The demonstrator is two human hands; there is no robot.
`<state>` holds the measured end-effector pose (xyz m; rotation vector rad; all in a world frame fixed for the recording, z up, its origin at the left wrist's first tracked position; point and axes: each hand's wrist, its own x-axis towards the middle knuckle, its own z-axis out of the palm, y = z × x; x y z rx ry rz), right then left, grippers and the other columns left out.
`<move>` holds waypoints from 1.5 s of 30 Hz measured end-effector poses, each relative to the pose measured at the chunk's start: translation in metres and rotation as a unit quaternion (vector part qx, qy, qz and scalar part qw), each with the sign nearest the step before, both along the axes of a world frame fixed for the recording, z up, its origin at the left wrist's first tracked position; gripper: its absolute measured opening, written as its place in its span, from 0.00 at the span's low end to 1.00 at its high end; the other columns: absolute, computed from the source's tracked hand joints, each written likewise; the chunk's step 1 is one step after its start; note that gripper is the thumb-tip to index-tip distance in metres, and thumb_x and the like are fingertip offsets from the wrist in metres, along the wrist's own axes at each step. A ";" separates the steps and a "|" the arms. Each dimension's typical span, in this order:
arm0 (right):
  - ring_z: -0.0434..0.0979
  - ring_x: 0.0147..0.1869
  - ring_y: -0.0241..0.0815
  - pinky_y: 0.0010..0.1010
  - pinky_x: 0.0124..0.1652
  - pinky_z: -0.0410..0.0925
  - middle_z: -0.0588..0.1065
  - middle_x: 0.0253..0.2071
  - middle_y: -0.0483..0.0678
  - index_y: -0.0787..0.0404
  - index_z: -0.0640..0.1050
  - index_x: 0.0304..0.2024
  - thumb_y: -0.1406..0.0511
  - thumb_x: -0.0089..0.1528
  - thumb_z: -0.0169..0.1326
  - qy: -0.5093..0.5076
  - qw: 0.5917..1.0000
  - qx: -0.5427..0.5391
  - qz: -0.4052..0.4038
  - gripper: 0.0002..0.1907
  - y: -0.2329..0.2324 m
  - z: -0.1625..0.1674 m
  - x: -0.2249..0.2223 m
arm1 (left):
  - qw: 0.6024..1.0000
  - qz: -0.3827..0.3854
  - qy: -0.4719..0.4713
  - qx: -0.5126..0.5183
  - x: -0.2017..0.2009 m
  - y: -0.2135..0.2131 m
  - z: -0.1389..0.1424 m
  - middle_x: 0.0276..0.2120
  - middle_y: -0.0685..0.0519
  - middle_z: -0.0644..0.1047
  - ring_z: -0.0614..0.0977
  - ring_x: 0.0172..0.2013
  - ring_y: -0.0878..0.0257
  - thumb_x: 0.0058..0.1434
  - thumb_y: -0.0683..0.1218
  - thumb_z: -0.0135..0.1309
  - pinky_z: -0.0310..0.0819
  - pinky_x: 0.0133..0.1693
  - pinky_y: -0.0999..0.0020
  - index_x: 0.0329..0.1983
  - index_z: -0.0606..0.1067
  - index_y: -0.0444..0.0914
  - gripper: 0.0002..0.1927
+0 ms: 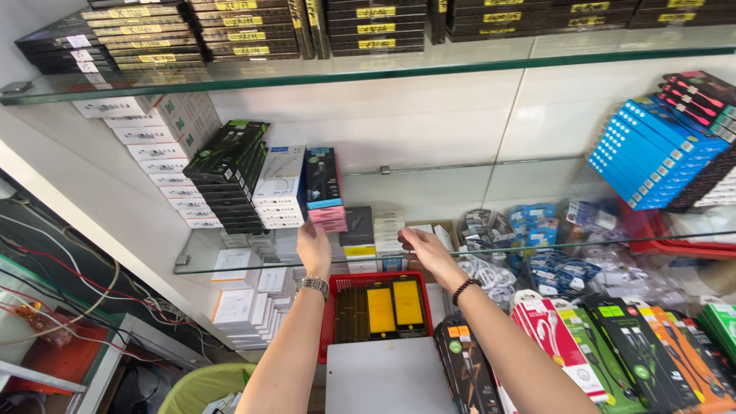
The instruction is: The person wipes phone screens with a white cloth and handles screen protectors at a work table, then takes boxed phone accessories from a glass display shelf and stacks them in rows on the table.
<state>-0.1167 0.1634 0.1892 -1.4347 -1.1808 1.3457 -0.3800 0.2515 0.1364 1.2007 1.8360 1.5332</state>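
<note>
Two bare hands raised at the front edge of a glass shelf [230, 264]. Left hand [313, 249], metal watch on its wrist, fingers curled just under a pink box [328, 218] at the foot of a dark box stack; grip state on it hard to tell. Right hand [426, 251], beaded bracelet on its wrist, fingers stretched flat toward a stack of small white boxes [389, 230], grip spread, holding nothing. Below, between both forearms, a red basket [331, 310] with yellow-faced packs.

My red basket [334, 307] held black-and-yellow packs [395, 307]; pink boxes [328, 218] sat under a black one, near blue boxes [648, 165] and white boxes [165, 153].
</note>
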 end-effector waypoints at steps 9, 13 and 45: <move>0.63 0.74 0.46 0.38 0.66 0.62 0.62 0.71 0.52 0.61 0.59 0.72 0.39 0.66 0.42 0.077 0.994 -0.026 0.070 0.44 0.096 -0.011 -0.085 | 0.960 -0.135 -0.233 -0.079 -0.016 0.018 0.059 0.50 0.43 0.82 0.82 0.50 0.58 0.64 0.70 0.44 0.71 0.54 0.66 0.56 0.76 0.29 0.41; 0.66 0.71 0.45 0.40 0.65 0.60 0.67 0.68 0.52 0.60 0.66 0.69 0.36 0.63 0.38 0.034 0.997 0.000 0.065 0.46 0.114 0.004 -0.110 | 0.935 -0.210 -0.269 -0.093 -0.019 0.041 0.058 0.49 0.42 0.81 0.83 0.48 0.57 0.59 0.66 0.51 0.74 0.52 0.63 0.58 0.74 0.28 0.39; 0.71 0.40 0.37 0.28 0.39 0.69 0.74 0.37 0.45 0.67 0.80 0.46 0.50 0.64 0.53 -0.026 0.956 -0.215 0.198 0.26 -0.206 -0.142 0.070 | 0.941 -0.227 -0.041 -0.249 0.144 -0.316 -0.104 0.56 0.39 0.73 0.73 0.57 0.47 0.62 0.60 0.41 0.62 0.61 0.53 0.69 0.65 0.40 0.35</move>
